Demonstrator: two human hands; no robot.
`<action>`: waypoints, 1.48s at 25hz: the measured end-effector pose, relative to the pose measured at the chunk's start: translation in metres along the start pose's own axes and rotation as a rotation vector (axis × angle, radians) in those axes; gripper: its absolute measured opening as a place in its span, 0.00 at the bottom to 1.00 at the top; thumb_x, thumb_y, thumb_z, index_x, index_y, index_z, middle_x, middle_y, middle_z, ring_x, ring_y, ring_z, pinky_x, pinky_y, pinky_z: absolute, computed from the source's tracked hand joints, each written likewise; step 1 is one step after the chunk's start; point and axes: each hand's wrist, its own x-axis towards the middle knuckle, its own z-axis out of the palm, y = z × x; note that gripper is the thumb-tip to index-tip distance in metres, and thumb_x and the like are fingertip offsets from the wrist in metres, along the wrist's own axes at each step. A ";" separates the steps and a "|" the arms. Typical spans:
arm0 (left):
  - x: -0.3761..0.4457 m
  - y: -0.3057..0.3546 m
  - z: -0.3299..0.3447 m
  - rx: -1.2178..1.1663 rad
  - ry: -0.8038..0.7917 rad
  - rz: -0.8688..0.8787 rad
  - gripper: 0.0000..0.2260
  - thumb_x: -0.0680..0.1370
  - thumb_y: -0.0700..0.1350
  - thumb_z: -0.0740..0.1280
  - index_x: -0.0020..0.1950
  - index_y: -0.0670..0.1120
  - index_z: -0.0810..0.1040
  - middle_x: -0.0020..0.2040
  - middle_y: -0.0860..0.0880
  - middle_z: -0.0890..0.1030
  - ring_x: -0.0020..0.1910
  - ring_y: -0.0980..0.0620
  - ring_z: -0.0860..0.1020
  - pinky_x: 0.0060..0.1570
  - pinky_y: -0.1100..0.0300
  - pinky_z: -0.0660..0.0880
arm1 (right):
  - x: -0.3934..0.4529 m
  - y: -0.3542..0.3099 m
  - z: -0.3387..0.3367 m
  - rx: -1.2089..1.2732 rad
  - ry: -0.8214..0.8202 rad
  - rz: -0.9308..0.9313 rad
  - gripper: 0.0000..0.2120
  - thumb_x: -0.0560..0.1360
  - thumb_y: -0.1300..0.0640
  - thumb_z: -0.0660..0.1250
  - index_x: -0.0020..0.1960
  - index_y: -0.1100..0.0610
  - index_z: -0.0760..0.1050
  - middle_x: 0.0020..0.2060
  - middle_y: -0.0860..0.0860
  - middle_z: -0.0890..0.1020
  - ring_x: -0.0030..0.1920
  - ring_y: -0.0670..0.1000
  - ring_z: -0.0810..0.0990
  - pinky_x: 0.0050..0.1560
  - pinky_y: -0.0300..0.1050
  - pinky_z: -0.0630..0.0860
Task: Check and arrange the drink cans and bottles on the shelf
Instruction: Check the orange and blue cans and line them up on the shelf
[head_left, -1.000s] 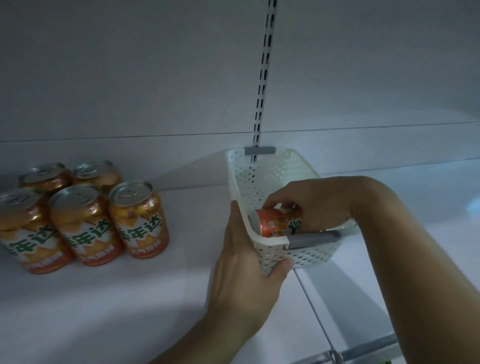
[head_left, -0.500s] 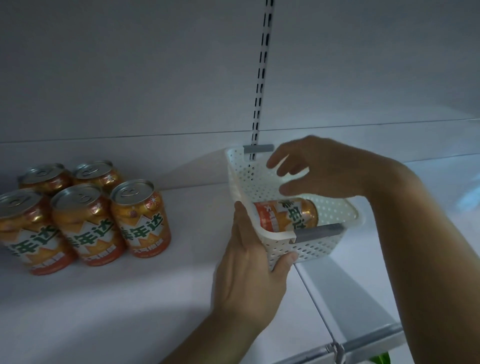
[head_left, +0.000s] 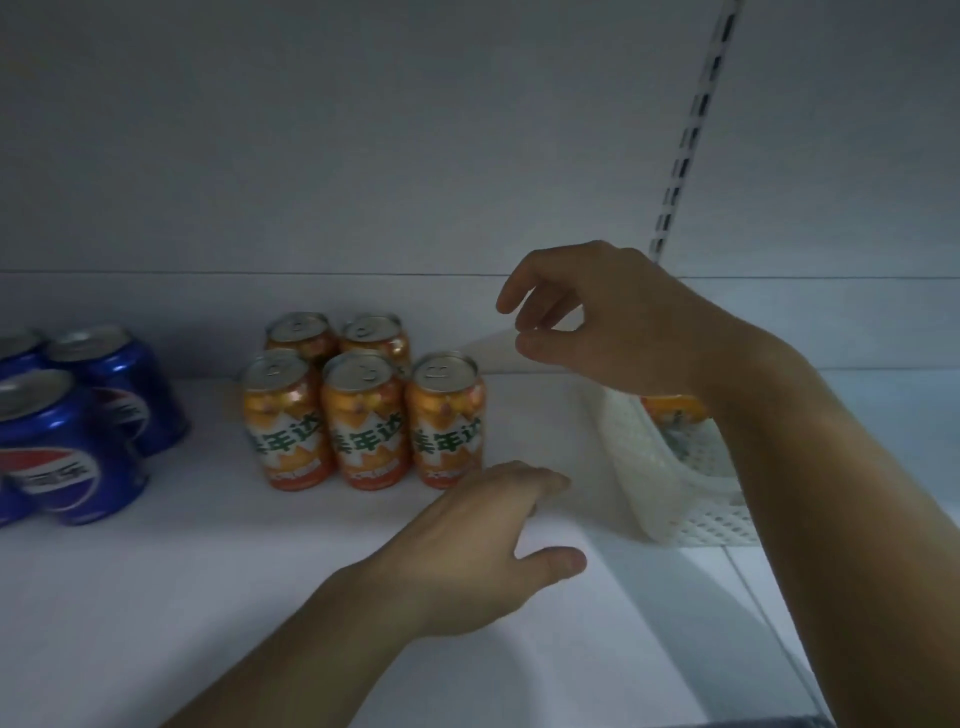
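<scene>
Several orange drink cans (head_left: 363, 410) stand upright in a cluster on the white shelf (head_left: 208, 597). To their left stand three blue cola cans (head_left: 67, 431). A white perforated basket (head_left: 675, 488) sits at the right with one orange can (head_left: 672, 408) lying in it, mostly hidden by my right forearm. My right hand (head_left: 597, 317) hovers above the basket's left rim, fingers loosely curled, holding nothing. My left hand (head_left: 483, 535) is over the shelf in front of the orange cans, fingers relaxed, apart from the basket.
A slotted metal upright (head_left: 685, 135) runs up the back wall at the right. A seam between shelf boards (head_left: 769, 613) passes under the basket. Bare shelf surface lies between the orange cans and the basket.
My left hand has let go of the basket and moved left over the shelf. My right hand has lifted out of the basket, leaving the can inside. The view has shifted left, revealing blue cans.
</scene>
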 end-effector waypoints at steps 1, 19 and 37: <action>-0.006 -0.007 -0.006 0.029 -0.021 0.005 0.27 0.79 0.61 0.65 0.77 0.58 0.64 0.70 0.60 0.70 0.64 0.63 0.70 0.65 0.63 0.69 | 0.007 -0.010 0.010 0.011 0.004 -0.031 0.10 0.77 0.53 0.73 0.57 0.43 0.79 0.48 0.40 0.83 0.50 0.40 0.81 0.47 0.31 0.74; -0.082 -0.081 -0.084 -0.188 0.514 -0.114 0.05 0.79 0.46 0.69 0.45 0.53 0.83 0.41 0.57 0.84 0.43 0.59 0.82 0.42 0.63 0.79 | 0.046 -0.080 0.092 -0.051 0.024 -0.054 0.20 0.73 0.44 0.74 0.60 0.46 0.73 0.48 0.48 0.84 0.47 0.51 0.82 0.49 0.52 0.81; -0.026 0.017 -0.069 -1.590 0.838 0.012 0.26 0.72 0.58 0.63 0.65 0.46 0.77 0.53 0.42 0.86 0.48 0.41 0.85 0.42 0.51 0.84 | 0.021 -0.079 0.014 0.645 0.398 -0.203 0.14 0.76 0.46 0.69 0.59 0.50 0.75 0.50 0.50 0.88 0.49 0.48 0.87 0.52 0.47 0.83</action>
